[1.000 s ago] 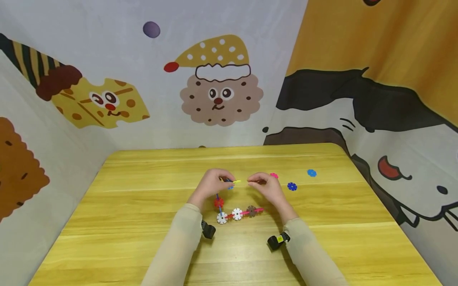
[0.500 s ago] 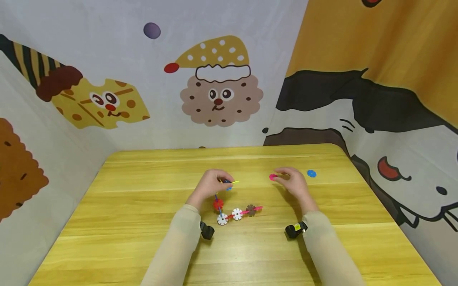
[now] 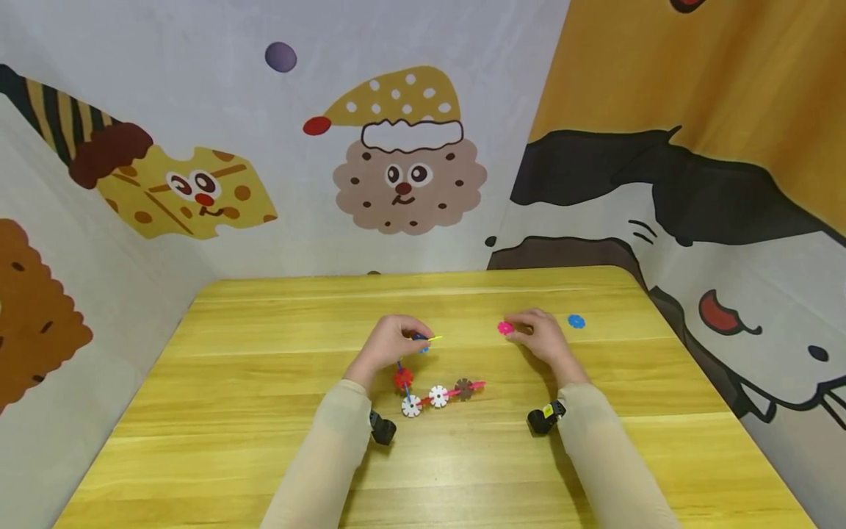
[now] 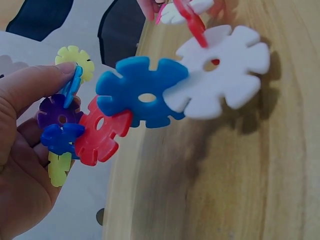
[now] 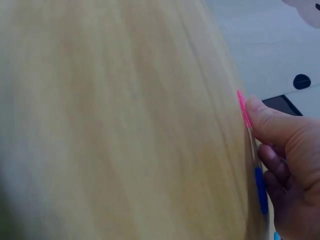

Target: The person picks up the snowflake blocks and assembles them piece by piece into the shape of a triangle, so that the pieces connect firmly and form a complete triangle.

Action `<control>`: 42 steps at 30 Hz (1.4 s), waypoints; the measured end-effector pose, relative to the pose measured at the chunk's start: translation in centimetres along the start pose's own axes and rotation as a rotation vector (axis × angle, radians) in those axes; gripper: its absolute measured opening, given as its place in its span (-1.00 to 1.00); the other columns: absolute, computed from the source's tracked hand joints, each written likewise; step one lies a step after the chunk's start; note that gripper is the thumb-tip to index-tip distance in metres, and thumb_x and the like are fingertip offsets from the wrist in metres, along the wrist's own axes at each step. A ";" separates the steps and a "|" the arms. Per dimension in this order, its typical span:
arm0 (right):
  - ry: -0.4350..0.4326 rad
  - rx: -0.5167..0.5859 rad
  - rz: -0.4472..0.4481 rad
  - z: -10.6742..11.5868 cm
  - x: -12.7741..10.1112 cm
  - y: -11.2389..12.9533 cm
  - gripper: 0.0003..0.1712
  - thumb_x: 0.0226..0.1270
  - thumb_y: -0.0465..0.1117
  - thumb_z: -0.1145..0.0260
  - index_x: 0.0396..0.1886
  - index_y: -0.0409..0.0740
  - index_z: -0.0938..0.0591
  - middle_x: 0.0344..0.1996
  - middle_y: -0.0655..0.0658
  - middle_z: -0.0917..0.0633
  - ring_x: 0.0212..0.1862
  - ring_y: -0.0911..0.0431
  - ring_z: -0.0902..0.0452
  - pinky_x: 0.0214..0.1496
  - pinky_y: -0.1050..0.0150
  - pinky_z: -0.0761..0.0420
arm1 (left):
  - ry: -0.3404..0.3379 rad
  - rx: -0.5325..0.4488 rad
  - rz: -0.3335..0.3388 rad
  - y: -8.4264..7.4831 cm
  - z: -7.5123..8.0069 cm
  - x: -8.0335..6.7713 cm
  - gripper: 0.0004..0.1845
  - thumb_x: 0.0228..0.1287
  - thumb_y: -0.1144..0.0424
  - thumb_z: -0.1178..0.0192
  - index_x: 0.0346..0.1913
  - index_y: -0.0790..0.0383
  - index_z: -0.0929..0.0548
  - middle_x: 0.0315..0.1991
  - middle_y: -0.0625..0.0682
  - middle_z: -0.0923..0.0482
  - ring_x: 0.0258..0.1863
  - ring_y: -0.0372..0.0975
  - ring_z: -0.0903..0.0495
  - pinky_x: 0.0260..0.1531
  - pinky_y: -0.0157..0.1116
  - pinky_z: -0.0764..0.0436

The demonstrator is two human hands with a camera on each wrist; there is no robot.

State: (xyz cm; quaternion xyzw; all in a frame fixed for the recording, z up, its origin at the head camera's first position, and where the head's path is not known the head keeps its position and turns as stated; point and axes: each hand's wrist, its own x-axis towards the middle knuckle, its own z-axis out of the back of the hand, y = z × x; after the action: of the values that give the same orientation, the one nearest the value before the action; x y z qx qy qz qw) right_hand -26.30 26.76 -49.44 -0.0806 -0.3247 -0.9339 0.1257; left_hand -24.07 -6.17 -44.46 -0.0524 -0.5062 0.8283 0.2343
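Snowflake-disc chain (image 4: 150,100) pinched in left hand (image 3: 390,344), right hand (image 3: 545,338) grip pinching pink disc (image 3: 505,328), edge-on at wrist

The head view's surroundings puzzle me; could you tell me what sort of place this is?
Probably a children's play corner: a yellow wooden table, cartoon cookie drawings on the walls, and plastic snowflake building discs.

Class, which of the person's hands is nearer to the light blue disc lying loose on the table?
Right. The right hand is just beside the light blue disc; the left hand holds the disc chain farther away.
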 end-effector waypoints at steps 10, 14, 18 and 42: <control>0.005 0.002 -0.048 -0.2 0.4 -0.1 -0.67 0.16 -0.15 -0.37 -0.06 -0.10 -0.65 -0.07 -0.15 -0.54 0.04 -0.13 -0.32 0.13 -0.06 -0.26 | 0.006 0.000 0.003 0.0 -0.1 0.0 -0.88 0.13 0.35 -0.29 -0.25 0.24 -0.72 -0.29 -0.07 -0.64 -0.31 -0.25 -0.56 -0.32 -0.29 -0.57; 0.004 0.007 -0.062 -0.2 0.5 -0.2 -0.71 0.16 -0.15 -0.37 -0.11 -0.10 -0.64 -0.07 -0.17 -0.54 0.04 -0.13 -0.32 0.12 -0.05 -0.28 | 0.010 -0.011 -0.008 0.1 -0.2 0.1 -0.88 0.11 0.35 -0.31 -0.26 0.24 -0.72 -0.28 -0.07 -0.63 -0.30 -0.23 -0.55 -0.31 -0.27 -0.57; -0.014 0.045 -0.058 -0.2 0.5 -0.1 -0.74 0.14 -0.22 -0.38 -0.15 -0.12 -0.61 -0.18 -0.16 -0.58 -0.08 -0.08 -0.41 0.03 0.01 -0.38 | 0.005 -0.023 -0.007 0.2 -0.3 0.1 -0.88 0.10 0.36 -0.31 -0.26 0.24 -0.72 -0.28 -0.06 -0.63 -0.30 -0.21 -0.55 -0.32 -0.26 -0.57; 0.079 0.665 -0.059 -3.2 -0.7 8.4 -0.72 0.20 -0.38 -0.27 -0.07 -0.27 -0.55 -0.39 -0.25 -0.61 -0.38 -0.06 -0.58 -0.28 0.12 -0.64 | -0.021 -0.023 -0.002 0.5 -0.7 -0.1 -0.88 0.11 0.31 -0.32 -0.26 0.22 -0.73 -0.30 -0.10 -0.61 -0.42 -0.22 -0.55 -0.43 -0.30 -0.59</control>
State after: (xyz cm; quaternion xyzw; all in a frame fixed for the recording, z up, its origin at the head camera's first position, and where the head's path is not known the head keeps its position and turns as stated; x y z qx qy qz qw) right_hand -23.45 18.52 -47.22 0.0106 -0.6088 -0.7824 0.1307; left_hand -23.94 -5.80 -45.21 -0.0456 -0.5182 0.8227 0.2293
